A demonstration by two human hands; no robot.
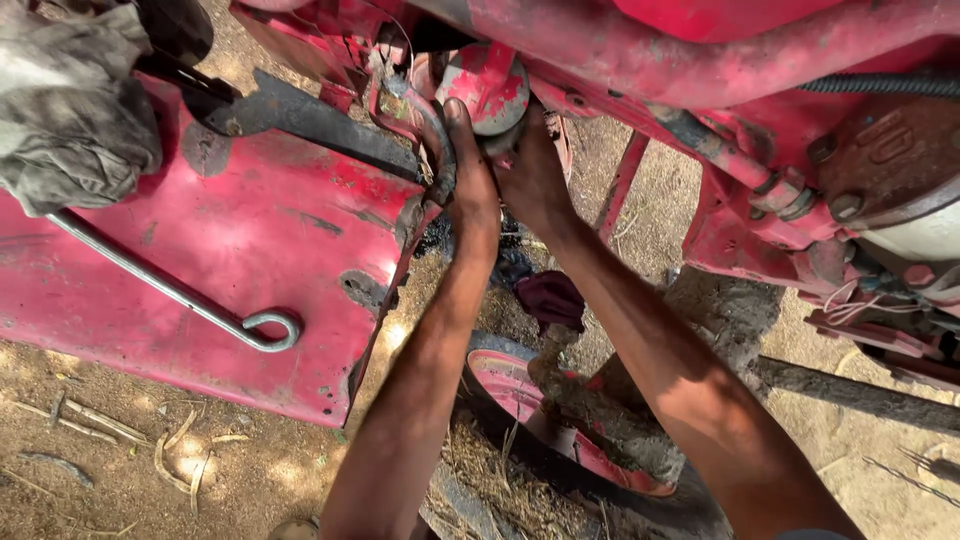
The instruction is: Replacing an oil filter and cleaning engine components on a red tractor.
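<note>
At the left of the frame we see the largest item, a red panel (230, 250), lying nearly flat with a hooked steel rod (170, 290) across it. The rod is loose, so a knock to the panel could send it sliding toward the dirt (100, 450) at lower left.

Across the top runs the red frame (700, 50) of the machine, with a grey housing (890, 160) and thin wires (850, 300) at the right edge. The wires hang exposed, and a forearm drawn back quickly could snag them.

At lower centre a muddy wheel (560, 430) sits under both forearms. The caked mud gives poor footing for anything dropped; a small part falling here would be hard to recover.

At upper left a grey rag (70, 100) is bunched on the panel, and a dark red cloth (550, 300) lies below the wrists.

The working part is the round red cap (490, 85) at upper centre, mounted under the frame. Our left hand (470, 180) is curled around a greasy black bracket (440, 160) just left of the cap, fingers closed on it. Our right hand (535, 175) grips beneath the cap; whether its fingers close fully we cannot tell, as they are hidden. Both hands look oily, so we judge slippage the main risk: a slip could drive knuckles into the bracket's edge or let the cap drop.
</note>
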